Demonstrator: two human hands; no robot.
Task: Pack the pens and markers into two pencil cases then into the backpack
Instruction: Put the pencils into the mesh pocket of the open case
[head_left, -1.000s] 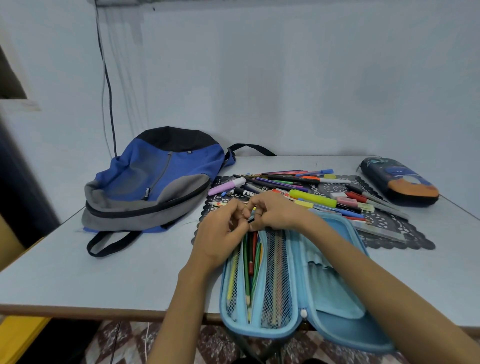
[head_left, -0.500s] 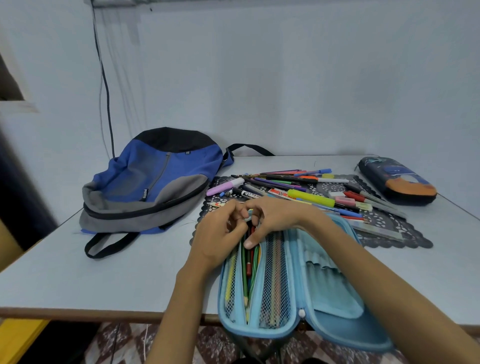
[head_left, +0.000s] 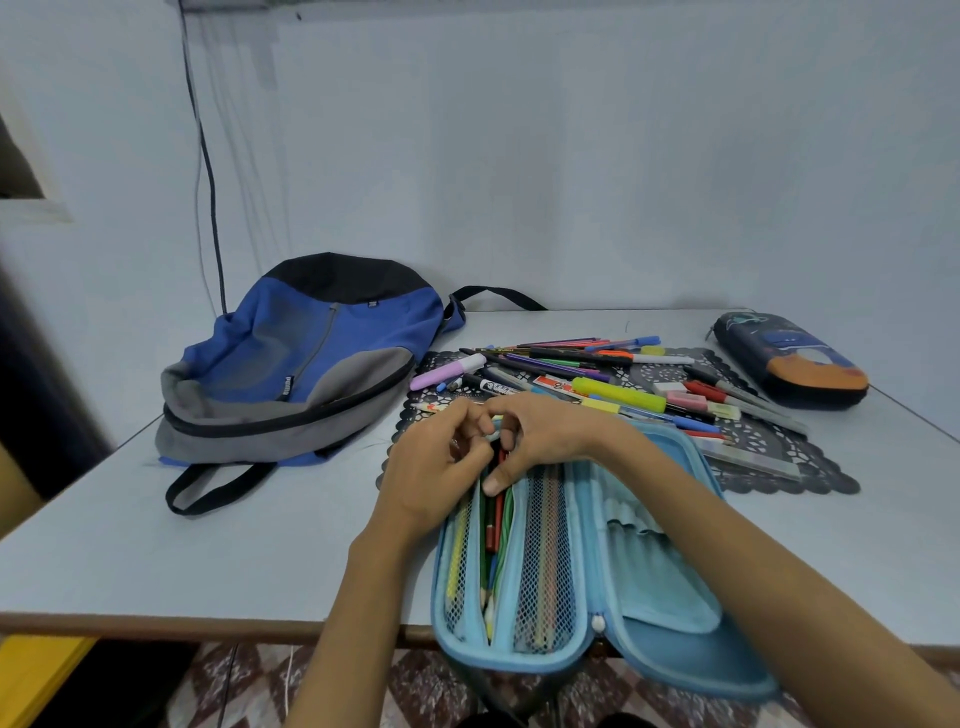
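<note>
Pens and markers (head_left: 582, 364) lie mostly loose in a heap on a black lace mat (head_left: 779, 460) at the middle of the counter (head_left: 208, 561), so the packing looks to be at an early stage. A light blue pencil case (head_left: 670, 597) lies opened flat just in front of the person. Its near end hangs over the counter's edge, likely so that the long slot points straight at the hands.

Both hands meet at the far end of the slot between the mesh pockets (head_left: 545, 545). The right hand (head_left: 545, 441) pinches the top of a red pencil (head_left: 500, 512), thumb laid along it, seemingly to slide it down among the pencils already there. The left hand (head_left: 431, 467) has its fingers curled tight at the slot's mouth. Whether it grasps a pencil or only holds the fabric apart I cannot tell, since the fingers hide it.

A second, dark pencil case (head_left: 795, 364) sits closed at the far right, well apart from the work. The blue and grey backpack (head_left: 311, 364) lies flat on the left, its main zip apparently closed, waiting for both cases.
</note>
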